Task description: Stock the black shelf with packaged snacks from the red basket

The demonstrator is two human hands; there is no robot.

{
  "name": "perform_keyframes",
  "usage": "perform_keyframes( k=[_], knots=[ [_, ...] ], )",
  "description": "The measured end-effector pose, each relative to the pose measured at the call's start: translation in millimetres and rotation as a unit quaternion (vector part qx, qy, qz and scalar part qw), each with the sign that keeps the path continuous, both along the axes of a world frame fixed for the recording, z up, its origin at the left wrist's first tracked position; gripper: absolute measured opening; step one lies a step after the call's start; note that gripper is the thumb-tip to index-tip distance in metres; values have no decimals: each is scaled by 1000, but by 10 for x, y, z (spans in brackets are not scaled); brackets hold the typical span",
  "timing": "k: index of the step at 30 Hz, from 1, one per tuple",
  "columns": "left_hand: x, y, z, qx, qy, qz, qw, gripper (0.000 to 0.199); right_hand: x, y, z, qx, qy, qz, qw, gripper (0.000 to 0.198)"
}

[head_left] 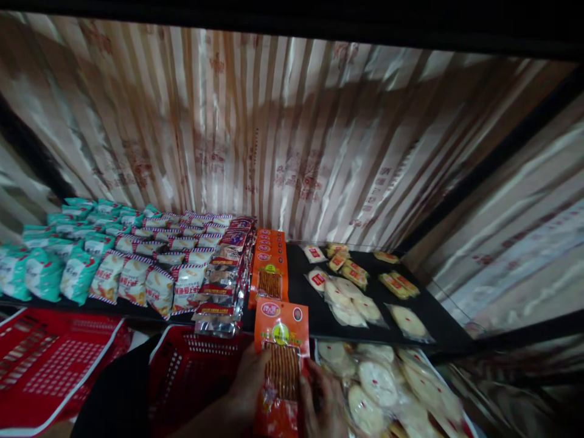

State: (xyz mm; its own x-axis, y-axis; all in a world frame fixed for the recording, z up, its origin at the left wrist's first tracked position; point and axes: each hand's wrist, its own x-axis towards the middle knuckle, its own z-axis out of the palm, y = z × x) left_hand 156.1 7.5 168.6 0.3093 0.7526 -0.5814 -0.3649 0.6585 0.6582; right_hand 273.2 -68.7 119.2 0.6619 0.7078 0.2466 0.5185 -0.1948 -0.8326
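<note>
Both hands are gripping the same orange snack packet, the left hand (249, 380) pinching its left edge and the right hand (326, 398) closing on its right edge, so the orange snack packet (281, 331) is sitting upright between them, in front of the edge of the black shelf (312, 313). Its bottom is running down to the lower edge of the view, most of the fingers are hiding behind or beside it, and it's so dim and blurry that I'm only half sure those are brown strips showing through the window. The dark sleeve (118, 389) is blocking part of the red basket (187, 359) in the middle, while the red basket on the left (59, 353) is getting cut off by the frame. The held packet is overlapping the near end of a row of matching orange packets (269, 258). Left of those, silver-and-red packets (223, 280), stripe-edged white bags (157, 286) and teal bags (82, 277) are crowding the shelf. Clear-wrapped round crackers (376, 386) are filling the basket at right, with the right hand covering its near corner. Pale printed sheeting (274, 121) is hanging behind everything.
</note>
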Motion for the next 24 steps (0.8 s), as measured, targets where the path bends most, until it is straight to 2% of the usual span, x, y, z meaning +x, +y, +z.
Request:
perform_keyframes(
  k=[2, 4, 7, 9, 12, 15, 20, 24],
  knots=[
    [17, 56, -22, 14, 4, 5, 1000, 35, 95, 53, -36, -17, 15, -9, 1000, 62],
    [36, 125, -67, 34, 20, 3, 999, 33, 149, 103, -50, -50, 89, 12, 995, 67],
    [68, 260, -129, 66, 94, -8, 993, 25, 165, 205, -7, -82, 169, 52, 981, 70],
    [90, 358, -147, 85, 143, -3, 986, 25, 156, 308, 48, -68, 153, 60, 984, 67],
    [119, 491, -142, 122, 200, 15, 972, 42, 162, 509, 101, -56, 124, 72, 988, 65],
    [139, 596, -127, 181, 311, 14, 933, 57, 203, 723, 82, -63, 117, 82, 988, 62],
    [180, 739, -117, 230, 449, -86, 859, 56, 236, 1021, -25, -41, 82, 103, 990, 61],
    [222, 852, -117, 250, 476, -97, 837, 49, 229, 1209, -89, -34, 41, 94, 994, 63]
  ],
)
